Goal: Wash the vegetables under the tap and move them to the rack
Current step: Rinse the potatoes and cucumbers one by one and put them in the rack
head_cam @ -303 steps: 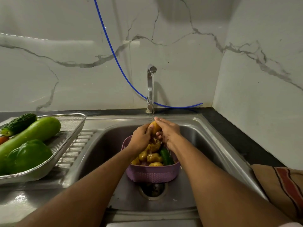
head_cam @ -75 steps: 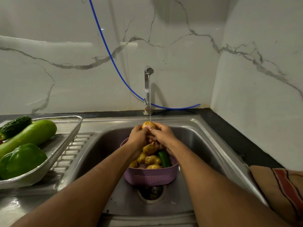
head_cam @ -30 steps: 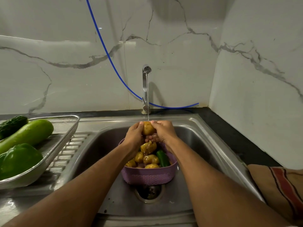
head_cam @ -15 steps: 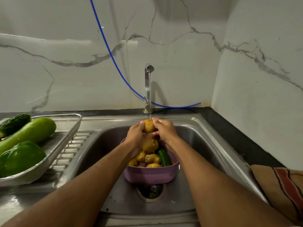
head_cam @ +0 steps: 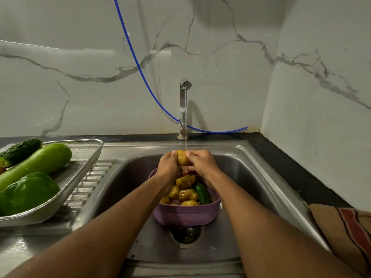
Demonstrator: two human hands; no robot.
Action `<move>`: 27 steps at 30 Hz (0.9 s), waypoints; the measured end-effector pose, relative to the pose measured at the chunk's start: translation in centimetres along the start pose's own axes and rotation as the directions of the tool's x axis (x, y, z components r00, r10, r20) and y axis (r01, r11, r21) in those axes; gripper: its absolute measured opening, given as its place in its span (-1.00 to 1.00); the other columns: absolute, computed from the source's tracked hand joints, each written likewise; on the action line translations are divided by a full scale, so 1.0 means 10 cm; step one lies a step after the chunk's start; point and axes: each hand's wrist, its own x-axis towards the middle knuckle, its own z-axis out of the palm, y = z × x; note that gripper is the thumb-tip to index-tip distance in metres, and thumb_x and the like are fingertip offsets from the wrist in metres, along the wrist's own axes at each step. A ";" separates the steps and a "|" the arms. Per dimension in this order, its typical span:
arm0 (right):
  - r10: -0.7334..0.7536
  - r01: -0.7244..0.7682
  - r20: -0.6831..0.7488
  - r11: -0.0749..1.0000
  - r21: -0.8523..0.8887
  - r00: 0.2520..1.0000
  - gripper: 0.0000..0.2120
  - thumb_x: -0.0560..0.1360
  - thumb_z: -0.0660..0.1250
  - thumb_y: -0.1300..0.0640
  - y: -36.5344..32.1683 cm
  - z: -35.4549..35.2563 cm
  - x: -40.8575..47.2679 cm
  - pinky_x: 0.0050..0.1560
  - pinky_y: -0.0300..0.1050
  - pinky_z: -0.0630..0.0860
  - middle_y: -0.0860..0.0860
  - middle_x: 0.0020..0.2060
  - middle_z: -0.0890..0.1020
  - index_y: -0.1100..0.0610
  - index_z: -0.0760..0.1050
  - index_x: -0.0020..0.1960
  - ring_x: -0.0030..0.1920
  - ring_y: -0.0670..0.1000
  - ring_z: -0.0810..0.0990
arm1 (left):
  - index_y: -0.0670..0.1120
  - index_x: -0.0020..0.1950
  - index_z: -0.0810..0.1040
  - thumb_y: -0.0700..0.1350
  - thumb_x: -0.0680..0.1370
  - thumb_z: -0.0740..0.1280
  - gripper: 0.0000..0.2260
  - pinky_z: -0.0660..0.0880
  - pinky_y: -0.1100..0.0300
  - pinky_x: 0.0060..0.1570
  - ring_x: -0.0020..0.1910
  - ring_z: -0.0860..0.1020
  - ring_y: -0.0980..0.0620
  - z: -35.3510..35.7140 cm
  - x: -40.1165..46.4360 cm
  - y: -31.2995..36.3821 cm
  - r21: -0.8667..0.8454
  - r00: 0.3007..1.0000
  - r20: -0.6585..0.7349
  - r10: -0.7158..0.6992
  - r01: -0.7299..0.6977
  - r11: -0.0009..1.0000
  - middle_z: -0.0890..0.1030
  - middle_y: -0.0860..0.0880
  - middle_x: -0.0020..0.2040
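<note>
Both hands, the left hand [head_cam: 168, 165] and the right hand [head_cam: 201, 163], grip one potato [head_cam: 182, 157] under the tap [head_cam: 183, 109], above the purple basket [head_cam: 185, 215] in the sink [head_cam: 251, 171]. Its underside is hidden.

Single head-worn wide-angle view, no second view to overlap; looks forward and down over the stainless steel sink [head_cam: 251, 177], squarely facing the grey-veined white marble wall [head_cam: 90, 77]; chrome tap [head_cam: 183, 109] near frame centre; both forearms enter from the bottom edge, close to the lens; metal mesh rack [head_cam: 84, 169] cut by the left edge; striped cloth [head_cam: 349, 233] cut at lower right; straight lines bow toward the edges.
</note>
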 end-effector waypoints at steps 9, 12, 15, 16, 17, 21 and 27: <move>-0.054 0.049 -0.078 0.997 -0.067 0.995 -0.89 0.53 0.50 0.00 0.04 0.01 0.01 0.03 0.09 0.71 0.04 -0.05 0.71 -0.01 0.60 -0.04 -0.01 0.07 0.73 | -0.10 0.38 0.46 -0.05 0.76 0.05 -0.71 0.62 0.19 -0.34 -0.35 0.66 0.02 0.05 -0.01 -0.05 0.081 0.997 0.071 0.012 -0.018 0.997 0.66 -0.22 0.03; -0.030 0.027 -0.040 0.996 -0.079 0.999 -0.93 0.60 0.42 0.01 0.01 -0.02 0.02 0.09 0.17 0.69 0.09 -0.04 0.71 -0.02 0.60 -0.05 0.00 0.14 0.73 | -0.10 0.39 0.44 -0.02 0.76 0.03 -0.69 0.61 0.19 -0.37 -0.28 0.69 -0.06 0.01 0.00 -0.04 0.079 0.998 0.070 0.005 -0.011 0.997 0.68 -0.24 0.03; -0.028 0.025 -0.044 0.998 -0.049 0.999 -0.86 0.66 0.33 0.04 0.00 -0.02 0.03 0.15 0.21 0.65 0.16 -0.05 0.72 -0.01 0.62 -0.04 0.02 0.18 0.72 | -0.09 0.39 0.42 0.03 0.76 0.02 -0.66 0.58 0.20 -0.40 -0.26 0.68 -0.06 -0.03 0.03 -0.03 0.085 0.999 0.041 -0.007 0.004 0.996 0.69 -0.25 0.04; -0.026 0.023 -0.046 0.998 -0.053 0.999 -0.85 0.67 0.31 0.04 -0.01 -0.01 0.03 0.16 0.20 0.65 0.16 -0.05 0.72 0.00 0.62 -0.02 0.02 0.18 0.72 | -0.08 0.37 0.43 0.03 0.76 0.02 -0.67 0.58 0.20 -0.41 -0.29 0.67 -0.05 -0.03 0.03 -0.02 0.078 0.999 0.048 -0.010 0.006 0.997 0.69 -0.24 0.02; -0.026 0.023 -0.048 0.998 -0.051 0.998 -0.85 0.67 0.30 0.04 0.00 -0.01 0.03 0.17 0.18 0.65 0.16 -0.03 0.71 0.01 0.62 0.00 0.02 0.17 0.72 | -0.06 0.36 0.43 0.04 0.76 0.02 -0.69 0.59 0.19 -0.39 -0.32 0.67 -0.03 -0.03 0.03 -0.02 0.073 0.998 0.059 -0.011 0.006 0.997 0.70 -0.23 0.00; 0.021 -0.015 -0.119 0.998 0.053 0.993 -0.81 0.65 0.34 0.01 0.00 -0.02 0.04 0.16 0.18 0.66 0.10 0.06 0.69 0.05 0.63 0.18 0.07 0.17 0.71 | -0.05 0.42 0.49 0.05 0.73 0.15 -0.67 0.67 0.13 -0.15 -0.13 0.72 -0.06 -0.06 0.05 -0.05 0.140 0.993 0.106 0.054 -0.068 0.988 0.70 -0.17 0.05; -0.003 0.007 -0.101 0.999 0.033 0.995 -0.77 0.64 0.35 0.02 -0.02 -0.06 0.04 -0.01 0.02 0.72 0.09 0.04 0.70 0.09 0.64 0.23 -0.04 0.07 0.74 | -0.08 0.40 0.54 0.01 0.69 0.26 -0.68 0.63 0.16 -0.16 -0.09 0.71 -0.07 -0.14 0.07 -0.03 0.126 0.994 0.093 0.057 -0.068 0.990 0.69 -0.16 0.08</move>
